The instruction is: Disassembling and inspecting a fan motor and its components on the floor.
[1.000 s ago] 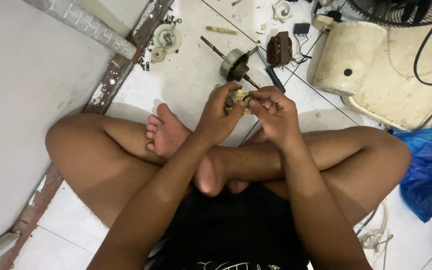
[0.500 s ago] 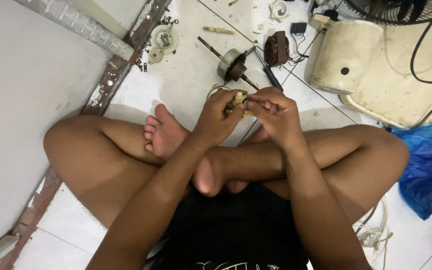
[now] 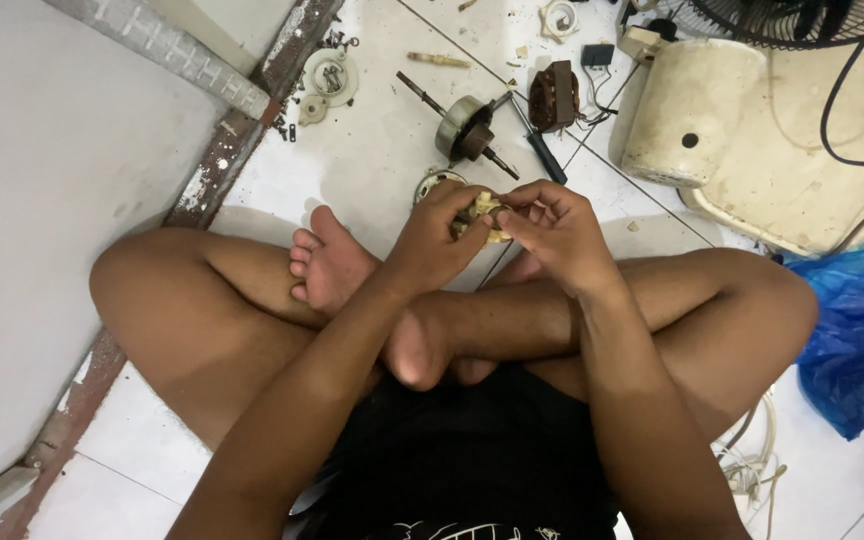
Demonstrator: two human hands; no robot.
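I sit cross-legged on a white tiled floor. Both hands meet above my crossed shins on a small yellowish part [image 3: 487, 215]. My left hand [image 3: 437, 235] grips it from the left, fingers curled over its top. My right hand [image 3: 552, 225] pinches it from the right with thumb and fingertips. Most of the part is hidden by my fingers. A round metal piece [image 3: 434, 183] lies on the floor just beyond my left hand.
Ahead on the floor lie a motor rotor with a shaft [image 3: 462, 130], a screwdriver [image 3: 542, 150], a brown coil block [image 3: 555, 97] and a round white cap with screws [image 3: 330, 75]. A cream fan housing [image 3: 732, 130] sits at right, a blue plastic bag [image 3: 857, 340] beside my right knee.
Both hands keep hold of the small part; the fingers have shifted slightly around it. The view has moved a little.
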